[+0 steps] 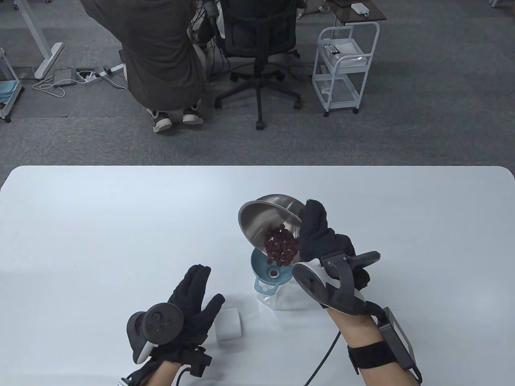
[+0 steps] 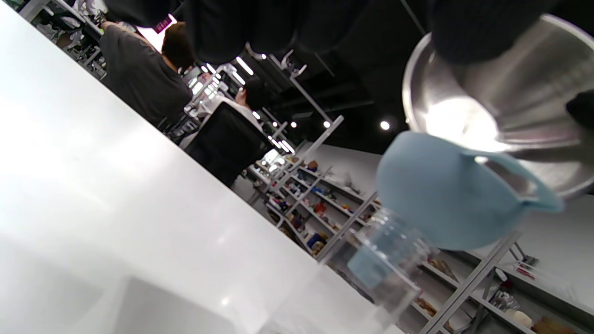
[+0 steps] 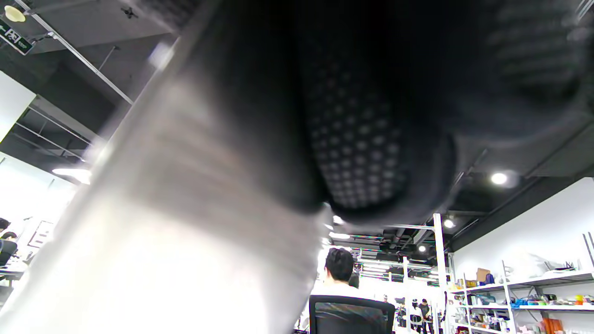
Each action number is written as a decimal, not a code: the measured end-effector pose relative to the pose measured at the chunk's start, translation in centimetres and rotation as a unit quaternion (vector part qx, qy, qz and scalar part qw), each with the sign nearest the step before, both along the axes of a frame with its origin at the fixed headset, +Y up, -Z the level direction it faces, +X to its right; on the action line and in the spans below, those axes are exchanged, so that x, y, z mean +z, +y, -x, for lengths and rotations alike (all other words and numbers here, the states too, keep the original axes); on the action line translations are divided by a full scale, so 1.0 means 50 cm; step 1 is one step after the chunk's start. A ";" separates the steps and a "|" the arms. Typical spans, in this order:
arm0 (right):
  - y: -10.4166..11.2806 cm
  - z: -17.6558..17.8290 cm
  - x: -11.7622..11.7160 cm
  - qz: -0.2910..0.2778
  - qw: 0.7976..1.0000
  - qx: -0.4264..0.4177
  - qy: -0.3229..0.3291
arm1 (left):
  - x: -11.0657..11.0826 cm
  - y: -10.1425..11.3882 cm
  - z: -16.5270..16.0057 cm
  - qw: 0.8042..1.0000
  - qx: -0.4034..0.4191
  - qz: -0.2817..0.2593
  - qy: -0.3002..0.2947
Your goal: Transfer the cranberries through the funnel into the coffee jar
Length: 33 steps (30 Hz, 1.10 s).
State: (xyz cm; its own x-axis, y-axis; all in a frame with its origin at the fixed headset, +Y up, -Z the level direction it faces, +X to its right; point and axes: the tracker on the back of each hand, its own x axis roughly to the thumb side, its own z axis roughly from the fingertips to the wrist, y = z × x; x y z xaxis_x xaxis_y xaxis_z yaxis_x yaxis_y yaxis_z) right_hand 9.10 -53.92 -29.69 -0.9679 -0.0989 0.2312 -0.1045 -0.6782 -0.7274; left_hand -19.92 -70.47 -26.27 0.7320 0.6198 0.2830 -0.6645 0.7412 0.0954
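right hand (image 1: pixel 322 245) fingers grip the tilted bowl (image 1: pixel 267 219), its low lip directly over the funnel (image 1: pixel 268 273); left hand (image 1: pixel 189 299) open, idle left of it.

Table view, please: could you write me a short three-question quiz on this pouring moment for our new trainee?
1. True or false: the right hand holds the steel bowl tilted over the blue funnel.
2. Multiple choice: where are most of the cranberries? A. piled at the bowl's lower edge; B. scattered on the table; C. in the left hand.
3. Fill in: the funnel sits in the mouth of the clear ___.

Key: 1. true. 2. A; one berry already lies in the funnel's throat. 3. jar. The left hand's fingers are spread and hold nothing; a white block lies beside it.
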 end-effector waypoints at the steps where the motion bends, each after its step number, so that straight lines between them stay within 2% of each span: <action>1: 0.000 0.000 -0.001 0.002 1.000 0.000 0.000 | 0.000 0.000 0.000 1.000 0.000 0.000 0.000; 8: 0.004 0.003 0.006 -0.007 1.000 0.006 -0.002 | 0.000 0.000 0.000 1.000 0.001 -0.001 -0.001; 17: 0.000 0.037 0.036 -0.061 0.995 0.078 0.012 | 0.000 0.000 -0.001 1.000 0.000 -0.001 -0.001; 33: -0.002 0.045 0.041 -0.074 0.992 0.105 0.005 | 0.001 0.000 -0.001 1.000 0.001 -0.003 -0.001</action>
State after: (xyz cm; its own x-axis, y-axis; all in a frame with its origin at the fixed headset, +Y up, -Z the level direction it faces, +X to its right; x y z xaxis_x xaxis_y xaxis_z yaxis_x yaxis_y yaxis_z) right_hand 6.84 -54.01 -27.63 -0.9199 -0.3322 0.2082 0.0206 -0.5713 -0.8205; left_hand -19.88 -70.47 -26.23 0.7307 0.6193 0.2875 -0.6656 0.7398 0.0980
